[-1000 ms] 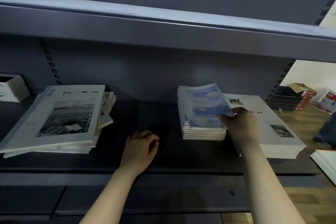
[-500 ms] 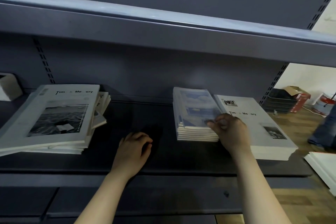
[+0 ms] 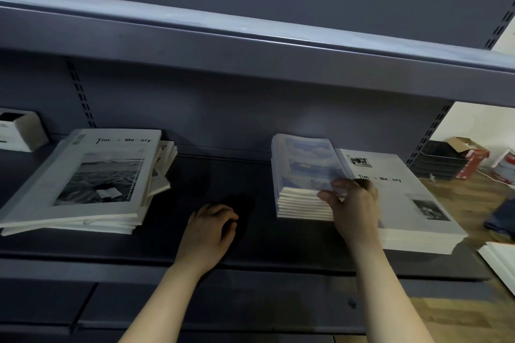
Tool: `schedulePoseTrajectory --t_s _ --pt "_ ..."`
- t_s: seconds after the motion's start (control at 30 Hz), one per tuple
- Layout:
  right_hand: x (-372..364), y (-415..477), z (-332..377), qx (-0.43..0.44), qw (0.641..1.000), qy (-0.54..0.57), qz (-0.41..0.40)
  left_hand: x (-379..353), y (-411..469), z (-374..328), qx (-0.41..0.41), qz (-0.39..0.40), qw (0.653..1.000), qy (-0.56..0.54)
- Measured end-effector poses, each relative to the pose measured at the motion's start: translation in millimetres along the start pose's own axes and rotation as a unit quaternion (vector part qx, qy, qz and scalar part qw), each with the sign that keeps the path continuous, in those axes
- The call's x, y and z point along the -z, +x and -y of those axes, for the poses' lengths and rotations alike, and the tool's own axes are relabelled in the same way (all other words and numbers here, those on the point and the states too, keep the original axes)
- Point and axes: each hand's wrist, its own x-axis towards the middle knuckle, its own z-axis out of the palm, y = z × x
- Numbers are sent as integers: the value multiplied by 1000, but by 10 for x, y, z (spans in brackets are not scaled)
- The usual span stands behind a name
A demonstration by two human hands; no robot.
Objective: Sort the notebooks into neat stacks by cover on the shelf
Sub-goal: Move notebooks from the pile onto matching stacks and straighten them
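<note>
A stack of small blue sky-cover notebooks (image 3: 302, 172) lies on the dark shelf (image 3: 250, 248), right of centre. My right hand (image 3: 352, 203) rests on the stack's front right corner, fingers curled over the top cover's edge. Right of it, touching, lies a neat stack of large white "Time & Memory" notebooks (image 3: 412, 203). At the left sits an untidy pile of large white notebooks (image 3: 86, 178), several fanned out at its right side. My left hand (image 3: 209, 228) rests on the bare shelf in the middle, fingers loosely curled, holding nothing.
A shelf board (image 3: 250, 44) overhangs above. A small white box (image 3: 19, 131) stands at the far left. More white notebooks (image 3: 501, 262) lie off the shelf's right end. Black trays (image 3: 440, 160), a red carton and a person's leg are on the wooden floor.
My right hand lowered the lifted blue notebook flat onto its stack and now sits at the stack's front corner. My left hand stayed on the shelf.
</note>
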Motion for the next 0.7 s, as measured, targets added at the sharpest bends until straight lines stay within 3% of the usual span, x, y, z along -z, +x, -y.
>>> schedulePoseTrajectory --t_s 0.33,0.53,0.7 --pt "-28 45 -36 -4 1000 28 11 10 3 -6 -1 1 1000 -5" --pt "-55 -64 111 4 998 -63 12 137 -30 -12 -7 35 999 -32" --pt "-134 -241 360 94 995 -14 -28 545 -60 41 -16 -45 999 -11"
